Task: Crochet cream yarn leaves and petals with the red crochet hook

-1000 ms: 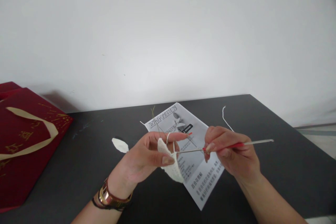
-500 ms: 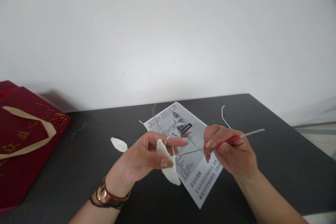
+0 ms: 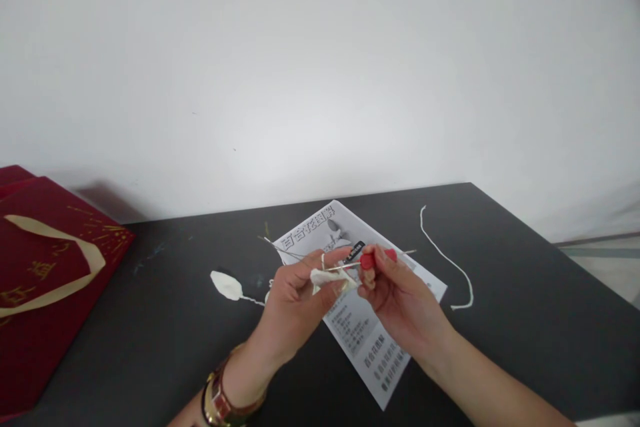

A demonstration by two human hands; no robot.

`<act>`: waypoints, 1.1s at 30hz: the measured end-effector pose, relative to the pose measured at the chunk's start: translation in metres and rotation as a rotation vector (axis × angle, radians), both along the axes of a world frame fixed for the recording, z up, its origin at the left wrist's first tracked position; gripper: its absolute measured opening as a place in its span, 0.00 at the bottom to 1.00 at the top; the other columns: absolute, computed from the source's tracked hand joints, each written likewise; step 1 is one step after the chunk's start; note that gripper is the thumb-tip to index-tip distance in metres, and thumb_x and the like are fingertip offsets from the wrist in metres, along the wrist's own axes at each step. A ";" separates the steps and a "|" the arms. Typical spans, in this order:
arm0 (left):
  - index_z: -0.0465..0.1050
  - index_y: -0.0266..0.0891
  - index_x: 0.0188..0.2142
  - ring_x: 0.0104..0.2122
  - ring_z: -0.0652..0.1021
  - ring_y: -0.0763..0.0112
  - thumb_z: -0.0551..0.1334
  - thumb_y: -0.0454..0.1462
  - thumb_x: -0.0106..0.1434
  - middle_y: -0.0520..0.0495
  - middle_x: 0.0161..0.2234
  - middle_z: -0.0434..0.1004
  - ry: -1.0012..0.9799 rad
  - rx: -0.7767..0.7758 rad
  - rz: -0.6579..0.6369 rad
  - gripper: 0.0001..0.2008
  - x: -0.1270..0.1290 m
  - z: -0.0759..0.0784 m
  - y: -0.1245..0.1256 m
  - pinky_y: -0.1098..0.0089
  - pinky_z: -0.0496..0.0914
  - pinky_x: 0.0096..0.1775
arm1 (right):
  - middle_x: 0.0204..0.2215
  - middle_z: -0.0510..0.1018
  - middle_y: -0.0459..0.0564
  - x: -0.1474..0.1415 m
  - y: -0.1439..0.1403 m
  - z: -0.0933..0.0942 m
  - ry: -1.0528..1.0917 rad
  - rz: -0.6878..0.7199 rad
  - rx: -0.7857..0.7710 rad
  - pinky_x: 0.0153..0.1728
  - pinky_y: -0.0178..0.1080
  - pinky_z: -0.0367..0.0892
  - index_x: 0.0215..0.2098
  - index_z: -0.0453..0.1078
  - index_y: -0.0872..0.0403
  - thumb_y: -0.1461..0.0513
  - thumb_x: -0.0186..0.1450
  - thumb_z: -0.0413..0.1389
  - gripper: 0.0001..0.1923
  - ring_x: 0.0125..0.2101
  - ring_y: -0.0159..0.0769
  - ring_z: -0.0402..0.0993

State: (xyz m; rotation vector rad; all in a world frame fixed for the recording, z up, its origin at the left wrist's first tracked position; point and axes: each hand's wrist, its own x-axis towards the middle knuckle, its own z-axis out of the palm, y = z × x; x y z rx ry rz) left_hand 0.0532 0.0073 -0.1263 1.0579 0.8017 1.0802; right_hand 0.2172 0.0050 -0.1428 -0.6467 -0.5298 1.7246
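Between thumb and fingers, my left hand (image 3: 303,293) pinches a small white crocheted piece (image 3: 327,278). My right hand (image 3: 400,290) grips a crochet hook (image 3: 367,261) by its red handle, the metal shaft pointing left. The hook's tip meets the top of the white piece close to my left index finger; the exact stitch is too small to make out. Both hands are close together above a printed sheet (image 3: 363,360). Left of them, a white crocheted petal (image 3: 226,285) with a yarn tail lies on the black table.
A dark red gift bag (image 3: 45,307) with a cream ribbon handle stands at the left. A loose white strand of yarn (image 3: 450,259) curves over the table (image 3: 530,320) on the right. Behind the table rises a white wall (image 3: 320,80).
My right hand has moved left, bringing the hook close against my left hand. The crocheted piece has turned and is more hidden by my fingers. More of the loose yarn now shows.
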 end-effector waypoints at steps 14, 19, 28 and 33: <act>0.79 0.48 0.47 0.45 0.76 0.68 0.69 0.31 0.55 0.49 0.48 0.80 -0.320 -0.241 0.060 0.19 0.028 -0.015 -0.013 0.68 0.66 0.49 | 0.32 0.78 0.46 -0.011 -0.002 -0.005 -0.227 -0.154 0.165 0.24 0.32 0.65 0.32 0.80 0.52 0.60 0.56 0.67 0.06 0.26 0.29 0.69; 0.75 0.50 0.53 0.50 0.73 0.65 0.67 0.29 0.55 0.48 0.50 0.78 -0.339 -0.229 -0.051 0.26 0.024 -0.012 -0.014 0.67 0.63 0.50 | 0.27 0.81 0.47 -0.008 0.001 -0.004 -0.182 -0.077 0.130 0.24 0.34 0.68 0.33 0.80 0.52 0.62 0.52 0.69 0.09 0.25 0.32 0.74; 0.75 0.44 0.53 0.48 0.73 0.58 0.66 0.30 0.55 0.43 0.51 0.77 -0.289 -0.187 -0.242 0.25 0.010 0.004 -0.006 0.61 0.64 0.49 | 0.24 0.79 0.46 0.002 0.007 -0.001 -0.147 0.035 0.201 0.18 0.28 0.67 0.30 0.78 0.57 0.62 0.55 0.68 0.07 0.20 0.26 0.71; 0.78 0.36 0.48 0.41 0.77 0.59 0.67 0.35 0.54 0.40 0.41 0.80 -0.184 -0.127 -0.475 0.20 -0.016 0.010 0.010 0.61 0.68 0.44 | 0.16 0.77 0.43 0.016 0.011 -0.003 -0.089 0.246 0.228 0.14 0.30 0.70 0.32 0.74 0.55 0.54 0.57 0.66 0.13 0.14 0.31 0.73</act>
